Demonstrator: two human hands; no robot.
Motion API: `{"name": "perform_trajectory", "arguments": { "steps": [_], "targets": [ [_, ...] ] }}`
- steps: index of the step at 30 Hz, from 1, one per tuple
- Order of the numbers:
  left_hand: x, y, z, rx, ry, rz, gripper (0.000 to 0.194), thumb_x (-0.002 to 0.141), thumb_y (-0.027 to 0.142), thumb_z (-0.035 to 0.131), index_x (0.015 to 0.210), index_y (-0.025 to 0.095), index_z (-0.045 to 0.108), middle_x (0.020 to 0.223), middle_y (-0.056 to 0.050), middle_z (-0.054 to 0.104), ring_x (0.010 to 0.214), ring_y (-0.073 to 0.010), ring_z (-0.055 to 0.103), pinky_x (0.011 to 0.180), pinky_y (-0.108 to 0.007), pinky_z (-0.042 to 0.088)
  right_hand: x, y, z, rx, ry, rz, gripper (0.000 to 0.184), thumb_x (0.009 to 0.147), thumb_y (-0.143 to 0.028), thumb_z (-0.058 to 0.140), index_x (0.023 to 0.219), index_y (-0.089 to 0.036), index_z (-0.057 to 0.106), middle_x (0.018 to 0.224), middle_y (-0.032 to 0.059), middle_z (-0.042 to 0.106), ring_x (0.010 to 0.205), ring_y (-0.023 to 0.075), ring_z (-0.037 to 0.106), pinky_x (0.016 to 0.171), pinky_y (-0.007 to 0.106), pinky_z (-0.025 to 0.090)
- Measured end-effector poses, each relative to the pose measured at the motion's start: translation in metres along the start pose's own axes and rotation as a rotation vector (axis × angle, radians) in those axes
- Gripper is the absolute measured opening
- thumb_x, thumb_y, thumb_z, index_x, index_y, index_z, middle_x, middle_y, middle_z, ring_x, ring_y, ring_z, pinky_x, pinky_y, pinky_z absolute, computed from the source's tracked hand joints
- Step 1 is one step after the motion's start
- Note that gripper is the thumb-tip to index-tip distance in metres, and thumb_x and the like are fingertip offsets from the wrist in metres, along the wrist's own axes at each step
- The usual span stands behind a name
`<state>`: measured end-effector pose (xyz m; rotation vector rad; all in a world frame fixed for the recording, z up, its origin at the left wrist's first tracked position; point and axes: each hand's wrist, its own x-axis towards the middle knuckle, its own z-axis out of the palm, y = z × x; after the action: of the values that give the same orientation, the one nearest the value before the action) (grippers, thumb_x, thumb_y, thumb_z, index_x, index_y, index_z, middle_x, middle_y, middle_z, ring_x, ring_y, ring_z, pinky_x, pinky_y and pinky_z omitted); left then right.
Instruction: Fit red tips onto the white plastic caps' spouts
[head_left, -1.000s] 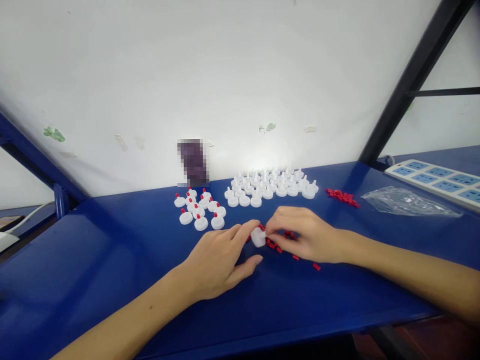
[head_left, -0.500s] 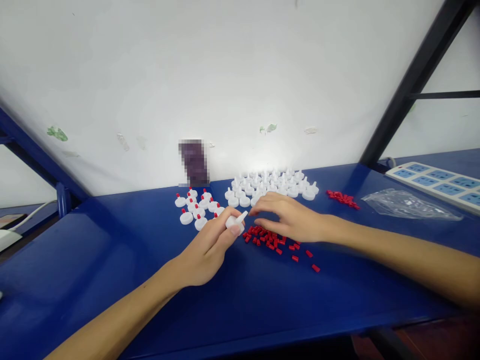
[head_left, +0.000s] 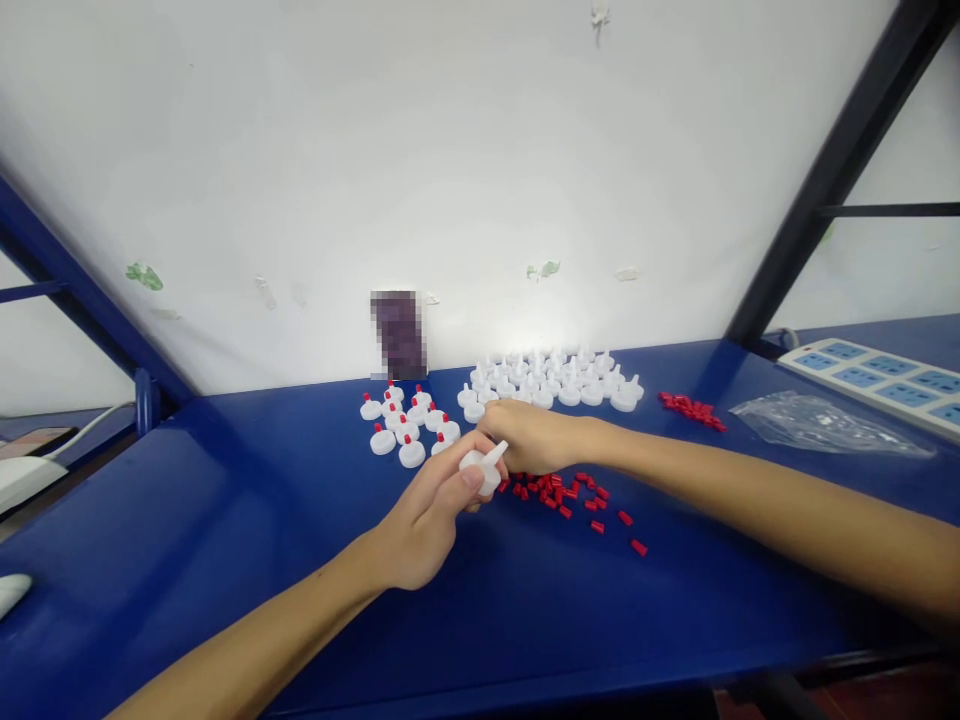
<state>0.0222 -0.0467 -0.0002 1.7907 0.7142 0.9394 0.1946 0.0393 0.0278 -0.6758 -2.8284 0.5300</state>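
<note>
Left hand: left hand (head_left: 416,525) pinches a white spouted cap (head_left: 489,478) between thumb and fingers; spout bare, tilted up toward the right. Grip is on the wide base, probably so the spout stays free and reachable.

Right hand: right hand (head_left: 536,435) has its fingers curled in, close against the left hand's fingers, tips hidden behind cap and left hand; cannot tell if pinching anything. Palm side down, just beyond the near red tips.

Near red tips: red tips (head_left: 556,480) lie loose and scattered under and just right of the right hand, some strays nearer the person. Likely kept there for a short reach.

Tipped caps: white caps with red tips (head_left: 412,454) stand upright beyond the left hand, bases down. Grouped apart, presumably to keep them from mixing with bare ones.

Bare caps: white caps with bare spouts (head_left: 624,398) stand packed beyond the right hand, spouts up, probably for easy pickup.

Far red pile: second red pile (head_left: 694,411), beyond the right forearm, looks like a reserve.

Surroundings: clear plastic bag (head_left: 825,420) lies flat right of that pile; power strip (head_left: 877,372) behind it. All on blue table (head_left: 225,520).
</note>
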Motion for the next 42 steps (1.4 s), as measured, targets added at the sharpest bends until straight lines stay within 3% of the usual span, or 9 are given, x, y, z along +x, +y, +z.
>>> {"name": "perform_trajectory", "arguments": {
  "steps": [3,6,10,13,16,20,25,28,42],
  "targets": [
    [0.000,-0.001,-0.002,-0.071,-0.018,-0.016,0.040,0.096,0.057,0.040,0.093,0.018,0.050,0.069,0.003,0.036,0.059,-0.0117,0.031,0.055,-0.026,0.030,-0.002,0.003,-0.005,0.079,0.038,0.043,0.009,0.079,-0.010,0.061,0.079,-0.014,0.069,0.070,-0.0007,0.068,0.063,0.0107,0.059,0.060,0.021,0.040],
    [0.001,0.001,-0.006,0.107,-0.025,0.021,0.036,0.098,0.052,0.036,0.094,0.018,0.049,0.069,0.003,0.040,0.058,-0.0118,0.034,0.055,-0.026,0.032,-0.015,0.005,-0.007,0.164,0.150,0.085,0.011,0.085,-0.017,0.060,0.092,-0.014,0.067,0.081,0.0020,0.070,0.071,0.0117,0.062,0.064,0.022,0.045],
    [0.004,0.002,-0.009,0.653,-0.094,0.258,0.016,0.092,0.033,0.046,0.093,0.018,0.053,0.072,0.001,0.050,0.059,-0.0125,0.042,0.057,-0.027,0.034,-0.052,-0.001,0.000,0.241,0.428,0.173,0.004,0.084,-0.019,0.064,0.082,-0.017,0.061,0.068,-0.0028,0.061,0.062,0.0103,0.055,0.060,0.022,0.043],
    [0.006,-0.002,-0.009,0.887,-0.066,0.488,0.017,0.083,0.031,0.054,0.093,0.017,0.056,0.073,-0.002,0.052,0.060,-0.0140,0.045,0.054,-0.026,0.035,-0.079,-0.012,0.009,0.237,0.503,0.172,0.006,0.084,-0.018,0.064,0.081,-0.018,0.059,0.070,-0.0024,0.061,0.063,0.0107,0.056,0.060,0.023,0.046],
    [0.008,-0.006,-0.010,1.000,-0.009,0.607,0.020,0.084,0.033,0.054,0.094,0.016,0.057,0.074,-0.003,0.055,0.060,-0.0149,0.048,0.054,-0.027,0.039,-0.093,-0.024,0.015,0.211,0.505,0.032,0.004,0.089,-0.021,0.063,0.085,-0.018,0.062,0.073,-0.0014,0.066,0.064,0.0101,0.060,0.062,0.022,0.049],
    [0.008,-0.007,-0.013,0.986,-0.056,0.599,0.025,0.094,0.039,0.041,0.093,0.017,0.054,0.070,-0.001,0.056,0.055,-0.0139,0.047,0.051,-0.026,0.039,-0.093,-0.034,0.017,0.114,0.485,-0.140,0.005,0.091,-0.020,0.062,0.093,-0.017,0.065,0.082,0.0004,0.071,0.068,0.0095,0.064,0.063,0.020,0.051],
    [0.006,-0.007,-0.009,0.944,-0.063,0.612,0.035,0.100,0.047,0.028,0.097,0.018,0.048,0.066,0.000,0.056,0.051,-0.0146,0.047,0.049,-0.027,0.039,-0.094,-0.037,0.021,0.149,0.626,-0.133,0.021,0.088,-0.018,0.067,0.109,-0.017,0.061,0.087,-0.0007,0.074,0.074,0.0081,0.068,0.066,0.016,0.053],
    [0.006,-0.008,-0.005,0.928,-0.093,0.609,0.038,0.101,0.049,0.024,0.096,0.019,0.047,0.064,0.000,0.057,0.049,-0.0145,0.047,0.050,-0.028,0.039,-0.095,-0.039,0.022,0.103,0.655,-0.149,0.013,0.088,-0.017,0.067,0.101,-0.016,0.064,0.083,-0.0017,0.073,0.068,0.0062,0.067,0.064,0.014,0.053],
    [0.006,-0.004,0.003,0.916,-0.079,0.657,0.035,0.098,0.048,0.029,0.090,0.019,0.047,0.059,0.003,0.052,0.045,-0.0124,0.041,0.044,-0.027,0.034,-0.097,-0.038,0.023,-0.046,0.649,-0.246,0.011,0.087,-0.012,0.060,0.096,-0.018,0.062,0.078,-0.0018,0.071,0.052,0.0052,0.054,0.050,0.018,0.042]
  ]
}}
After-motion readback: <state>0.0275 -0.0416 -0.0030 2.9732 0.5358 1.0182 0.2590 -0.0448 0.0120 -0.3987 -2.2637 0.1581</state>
